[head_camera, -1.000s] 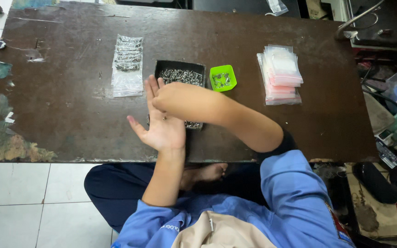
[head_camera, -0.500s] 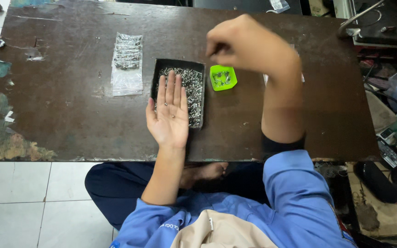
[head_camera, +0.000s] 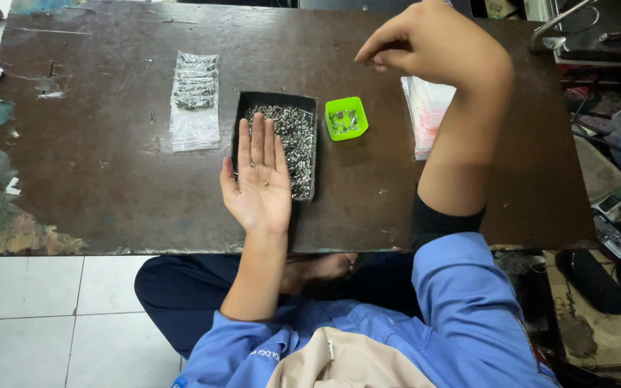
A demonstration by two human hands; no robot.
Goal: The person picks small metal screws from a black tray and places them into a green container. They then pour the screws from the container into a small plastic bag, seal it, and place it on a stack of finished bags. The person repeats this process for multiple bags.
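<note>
My left hand [head_camera: 258,179] lies palm up and flat over the left part of a black tray [head_camera: 276,100] filled with small silver metal parts [head_camera: 297,144]; a few tiny parts rest on the palm. My right hand [head_camera: 433,43] is raised above the table's far side, to the right of a small green cup [head_camera: 346,118] that holds a few parts. Its thumb and fingers are pinched together, and I cannot make out whether anything is between them.
A filled clear plastic bag [head_camera: 195,97] of metal parts lies left of the tray on the dark worn table [head_camera: 95,165]. A stack of clear bags [head_camera: 429,108] sits under my right forearm. Cluttered tools and cables lie beyond the table's right edge.
My right hand left my left palm, rose and moved right, past the green cup, fingers pinched. My left hand flattened, palm up, over the tray.
</note>
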